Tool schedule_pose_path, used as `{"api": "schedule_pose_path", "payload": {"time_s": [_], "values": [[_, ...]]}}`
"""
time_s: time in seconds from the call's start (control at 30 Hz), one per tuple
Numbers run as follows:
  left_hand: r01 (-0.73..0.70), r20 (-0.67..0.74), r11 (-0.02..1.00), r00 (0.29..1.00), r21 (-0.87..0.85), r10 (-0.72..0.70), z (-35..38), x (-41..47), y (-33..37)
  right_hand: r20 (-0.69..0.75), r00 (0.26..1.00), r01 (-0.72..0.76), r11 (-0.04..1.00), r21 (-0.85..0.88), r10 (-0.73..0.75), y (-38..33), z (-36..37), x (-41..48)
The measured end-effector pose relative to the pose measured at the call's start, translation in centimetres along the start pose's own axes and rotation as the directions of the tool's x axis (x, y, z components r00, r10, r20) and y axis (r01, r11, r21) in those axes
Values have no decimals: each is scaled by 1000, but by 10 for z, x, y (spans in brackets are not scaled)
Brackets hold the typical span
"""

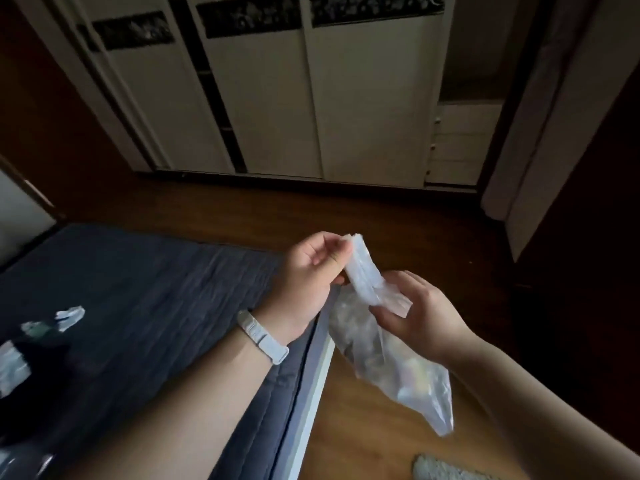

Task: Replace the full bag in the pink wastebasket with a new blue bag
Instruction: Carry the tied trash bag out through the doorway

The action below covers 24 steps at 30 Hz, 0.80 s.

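A thin, pale bluish translucent plastic bag (391, 351) hangs in the air between my hands, above the wooden floor. My left hand (308, 278) pinches its bunched upper end at the top. My right hand (419, 317) grips the bag a little lower, on its right side. The rest of the bag droops down and to the right, still partly folded. The pink wastebasket is out of sight.
A bed with a dark blue quilt (156, 289) fills the left side, and crumpled plastic (41, 334) lies on it. White sliding wardrobe doors (311, 105) stand ahead, with drawers (460, 147) at their right. A grey slipper (446, 469) sits near the bottom edge.
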<state>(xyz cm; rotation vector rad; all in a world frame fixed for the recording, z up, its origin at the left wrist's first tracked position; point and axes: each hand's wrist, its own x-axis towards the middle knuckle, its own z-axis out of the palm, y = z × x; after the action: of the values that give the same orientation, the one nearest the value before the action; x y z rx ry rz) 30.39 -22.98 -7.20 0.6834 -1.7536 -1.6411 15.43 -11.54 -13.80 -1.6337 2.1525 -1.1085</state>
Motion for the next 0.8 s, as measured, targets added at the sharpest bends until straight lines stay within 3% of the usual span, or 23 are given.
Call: {"api": "schedule_pose_path", "payload": {"time_s": [0.27,0.6,0.8], "values": [[-11,-207,997,978,72,26,60,63,20,119,978,164,985,50,-169,54,-57,87],[22,-264,978,964,207,34,57,144,4,195,958,203,978,54,-210,97,-55,180],[10,-270,992,963,126,24,23,237,-28,229,955,186,982,20,-186,122,-28,265]]}}
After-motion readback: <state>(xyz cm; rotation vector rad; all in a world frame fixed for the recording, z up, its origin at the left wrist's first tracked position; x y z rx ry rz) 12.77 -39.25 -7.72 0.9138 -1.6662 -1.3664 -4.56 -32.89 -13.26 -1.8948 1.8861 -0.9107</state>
